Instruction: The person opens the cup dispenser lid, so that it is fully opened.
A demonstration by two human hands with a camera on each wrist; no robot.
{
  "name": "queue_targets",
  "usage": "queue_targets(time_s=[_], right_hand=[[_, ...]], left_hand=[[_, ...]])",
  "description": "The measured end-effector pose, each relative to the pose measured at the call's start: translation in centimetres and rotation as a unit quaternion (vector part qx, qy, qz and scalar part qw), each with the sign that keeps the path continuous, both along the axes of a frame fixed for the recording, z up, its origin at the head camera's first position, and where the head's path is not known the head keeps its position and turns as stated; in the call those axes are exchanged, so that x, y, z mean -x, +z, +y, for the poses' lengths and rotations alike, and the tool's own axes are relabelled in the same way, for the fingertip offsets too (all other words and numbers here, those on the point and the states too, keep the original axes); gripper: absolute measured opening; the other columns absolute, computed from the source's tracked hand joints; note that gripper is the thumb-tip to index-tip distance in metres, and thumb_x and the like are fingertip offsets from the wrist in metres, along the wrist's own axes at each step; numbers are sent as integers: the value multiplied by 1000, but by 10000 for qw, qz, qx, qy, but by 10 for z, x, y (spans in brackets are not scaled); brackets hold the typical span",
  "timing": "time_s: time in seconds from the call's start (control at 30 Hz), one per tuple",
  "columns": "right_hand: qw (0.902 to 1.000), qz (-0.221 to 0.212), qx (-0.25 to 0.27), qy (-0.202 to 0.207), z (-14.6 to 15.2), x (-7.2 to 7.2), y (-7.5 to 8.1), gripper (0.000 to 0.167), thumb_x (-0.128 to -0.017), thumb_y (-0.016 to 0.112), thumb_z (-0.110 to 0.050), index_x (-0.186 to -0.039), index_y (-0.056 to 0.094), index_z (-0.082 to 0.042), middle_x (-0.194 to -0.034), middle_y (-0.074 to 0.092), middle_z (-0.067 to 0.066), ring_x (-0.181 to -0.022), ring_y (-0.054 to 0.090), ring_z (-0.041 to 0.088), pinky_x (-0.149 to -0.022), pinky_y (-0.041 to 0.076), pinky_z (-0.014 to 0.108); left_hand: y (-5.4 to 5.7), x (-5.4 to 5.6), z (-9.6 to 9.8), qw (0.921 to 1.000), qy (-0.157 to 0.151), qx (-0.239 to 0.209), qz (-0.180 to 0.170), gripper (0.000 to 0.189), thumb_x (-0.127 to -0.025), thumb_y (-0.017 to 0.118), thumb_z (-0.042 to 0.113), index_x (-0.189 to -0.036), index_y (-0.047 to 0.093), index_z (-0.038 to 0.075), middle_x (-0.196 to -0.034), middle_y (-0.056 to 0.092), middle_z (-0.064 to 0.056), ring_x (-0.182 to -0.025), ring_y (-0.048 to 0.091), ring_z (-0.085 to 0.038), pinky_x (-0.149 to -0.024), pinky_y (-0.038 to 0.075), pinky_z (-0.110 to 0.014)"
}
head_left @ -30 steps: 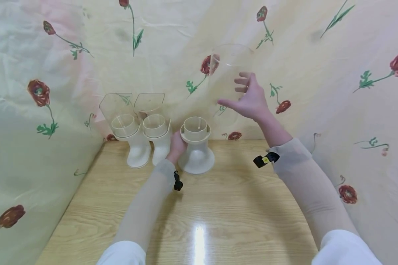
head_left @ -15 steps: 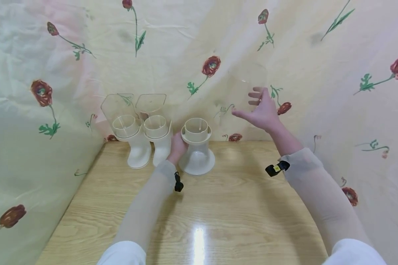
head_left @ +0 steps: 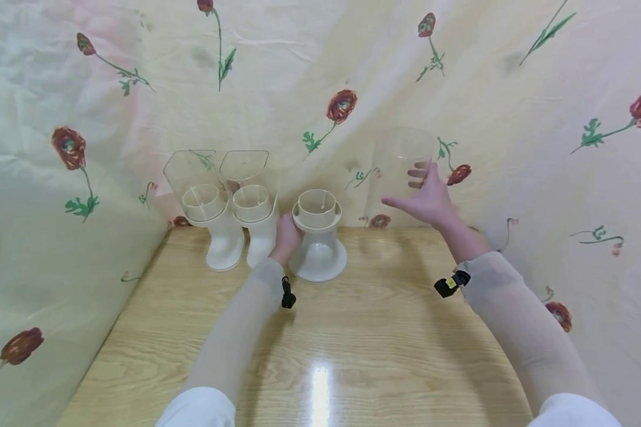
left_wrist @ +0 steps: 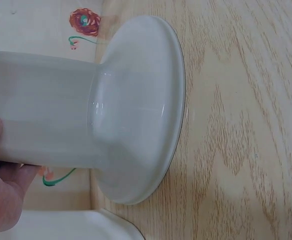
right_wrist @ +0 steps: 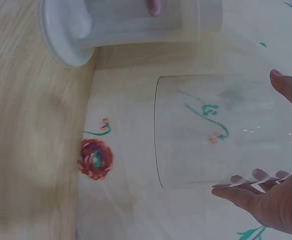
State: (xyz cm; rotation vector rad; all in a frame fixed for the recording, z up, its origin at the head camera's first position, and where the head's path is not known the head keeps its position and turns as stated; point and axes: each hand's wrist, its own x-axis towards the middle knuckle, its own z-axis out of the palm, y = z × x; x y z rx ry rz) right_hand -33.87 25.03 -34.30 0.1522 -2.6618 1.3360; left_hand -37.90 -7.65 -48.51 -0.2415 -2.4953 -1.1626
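Note:
A white dispenser-like stand (head_left: 319, 261) with a round flared foot stands upright on the table. My left hand (head_left: 288, 234) grips its neck from the left; the left wrist view shows the thumb and fingers around the neck (left_wrist: 46, 110). A cream ring-shaped collar (head_left: 317, 210) sits in the stand's open top. To the right, my right hand (head_left: 427, 193) holds a clear, open-ended cylinder (head_left: 395, 178) in the air. Thumb and fingers (right_wrist: 236, 197) span the cylinder's sides near one end in the right wrist view. The cylinder is faint against the cloth.
Two similar white stands (head_left: 224, 252) (head_left: 260, 243) stand to the left, each with a cream cup and a clear, slant-topped container (head_left: 192, 172) above it. A flowered cloth (head_left: 278, 89) covers the back and sides. The wooden table (head_left: 299, 332) spreads in front.
My right hand has moved right and down with the clear cylinder, from above the stand's right side to beside it. My left hand stays on the stand's neck.

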Motion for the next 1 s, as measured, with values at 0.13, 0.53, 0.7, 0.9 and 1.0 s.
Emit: queue_targets(time_s=[0.13, 0.53, 0.7, 0.9, 1.0], right_hand=[[9999, -110, 8, 12, 5, 4, -17, 124, -74, 97, -48, -160, 18, -5, -166, 39, 23, -149, 45, 47, -117, 47, 66], [9992, -382, 26, 60, 8, 6, -66, 121, -76, 97, -43, -158, 17, -3, -165, 39, 28, -149, 44, 51, -121, 44, 65], [9993, -343, 96, 75, 6, 8, -84, 119, -76, 97, -41, -157, 19, -3, -163, 41, 28, -148, 45, 51, -120, 45, 64], [9995, -204, 217, 102, 1, 10, -104, 117, -76, 98, -37, -157, 21, 0, -159, 43, 31, -144, 48, 53, -120, 46, 63], [9992, -213, 319, 127, -2, 10, -111, 118, -76, 98, -36, -157, 21, 1, -159, 43, 32, -142, 49, 55, -119, 47, 63]], left_hand=[[1, 0, -1, 10000, -3, -75, -40, 26, -92, 63, -8, -116, 72, -3, -103, 78, -25, -103, 75, -41, -100, 63, -49], [0, 2, 0, 9997, -5, -138, -194, 30, -88, 60, -12, -114, 72, -2, -100, 77, -24, -95, 74, -39, -89, 65, -47], [0, 4, 0, 9998, 84, -25, -154, 27, -87, 59, -12, -109, 72, -3, -99, 77, -25, -94, 73, -40, -89, 65, -49], [2, 2, 1, 9996, 119, -18, -259, 27, -89, 61, -10, -111, 73, -2, -99, 77, -24, -94, 74, -39, -87, 65, -47], [3, 0, 2, 9995, 86, -72, -308, 26, -90, 61, -10, -112, 72, -2, -98, 77, -23, -93, 74, -39, -86, 65, -46]])
